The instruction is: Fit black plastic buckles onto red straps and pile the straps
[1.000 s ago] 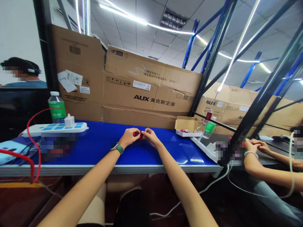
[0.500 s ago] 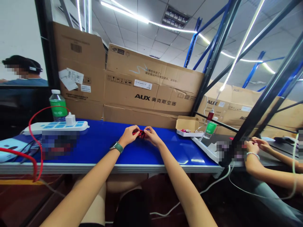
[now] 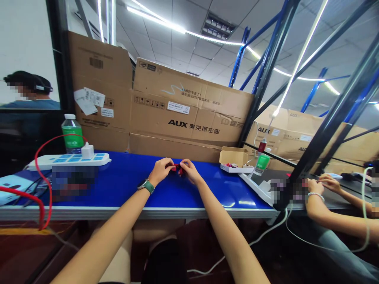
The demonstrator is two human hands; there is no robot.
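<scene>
A small dark red piece (image 3: 177, 167), soft-looking with blackish parts, is stretched between my two hands just above the blue tabletop (image 3: 127, 181). I cannot make out its exact kind. My left hand (image 3: 160, 170), with a watch on a green strap at the wrist, pinches its left end between thumb and fingers. The other end sits in the closed fingertips of my right hand (image 3: 190, 172). A bit of the piece hangs down beside the right fingertips. The fingers hide much of it.
An open cardboard box (image 3: 235, 167) with small red items stands at the back right. To the left are a white power strip (image 3: 71, 159), a bottle (image 3: 72, 136) and a red cable (image 3: 37, 157). Cardboard panels (image 3: 189, 118) wall the back. A co-worker's hands (image 3: 321, 185) are at the far right.
Between my fingertips the red piece has shifted, with more of it showing and a bit now hanging lower. Both hands keep their pinch in nearly the same place.
</scene>
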